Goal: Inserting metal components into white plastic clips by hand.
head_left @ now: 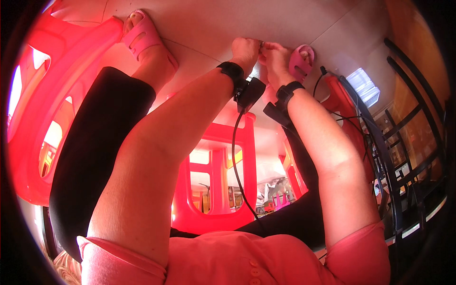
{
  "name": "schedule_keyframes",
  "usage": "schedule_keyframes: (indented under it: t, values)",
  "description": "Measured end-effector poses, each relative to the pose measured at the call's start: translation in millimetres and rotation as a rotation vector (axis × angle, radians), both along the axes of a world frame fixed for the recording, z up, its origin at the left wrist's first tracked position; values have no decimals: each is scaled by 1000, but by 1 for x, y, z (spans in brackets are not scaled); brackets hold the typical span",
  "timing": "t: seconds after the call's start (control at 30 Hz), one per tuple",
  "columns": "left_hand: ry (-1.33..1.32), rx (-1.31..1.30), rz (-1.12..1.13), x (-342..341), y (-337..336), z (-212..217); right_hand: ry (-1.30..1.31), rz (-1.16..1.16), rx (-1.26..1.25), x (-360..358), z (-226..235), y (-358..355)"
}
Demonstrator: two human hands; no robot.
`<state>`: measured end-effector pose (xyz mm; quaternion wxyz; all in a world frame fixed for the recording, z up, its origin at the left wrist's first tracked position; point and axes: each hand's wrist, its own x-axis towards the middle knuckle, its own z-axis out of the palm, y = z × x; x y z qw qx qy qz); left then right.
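Both arms reach far forward, and the hands meet low over the floor near my right foot. My left hand (pixel 244 52) is closed, its fingers curled in. Beside it my right hand (pixel 276 59) is closed in a pinch, its fingertips at the fingers of the left. A tiny dark thing (pixel 261 44) shows between the two sets of fingertips; it is too small to name. Each wrist wears a black strap; a black box (pixel 250 95) sits on the left one, with a cable (pixel 234 156) running down from it.
A pink slipper (pixel 142 37) is on my left foot, another pink slipper (pixel 301 61) on my right. A large red plastic chair (pixel 28 123) stands at left, and red plastic seat framing (pixel 216 221) lies below my arms. Black metal racks (pixel 418 114) rise at right. Pale tiled floor (pixel 209 23) spreads ahead.
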<state>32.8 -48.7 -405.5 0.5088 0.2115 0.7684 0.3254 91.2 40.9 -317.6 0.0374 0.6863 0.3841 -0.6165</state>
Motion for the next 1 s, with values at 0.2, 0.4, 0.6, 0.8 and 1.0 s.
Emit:
schedule_keyframes:
  t: [0.2,0.4,0.6,0.8,1.0]
  values:
    - [111,-112,-374,7,36,29,-59,-29,11,28,5,19]
    - [-139,37,254,12,-1,-22,0,-10,-50,5,7,5]
    - [-87,-174,-41,12,21,10,-8,-69,-103,17,14,12]
    - [202,-81,-517,-8,23,32,46,-3,-132,15,19,16]
    - [-298,-143,86,-11,1,32,73,295,-190,7,19,7]
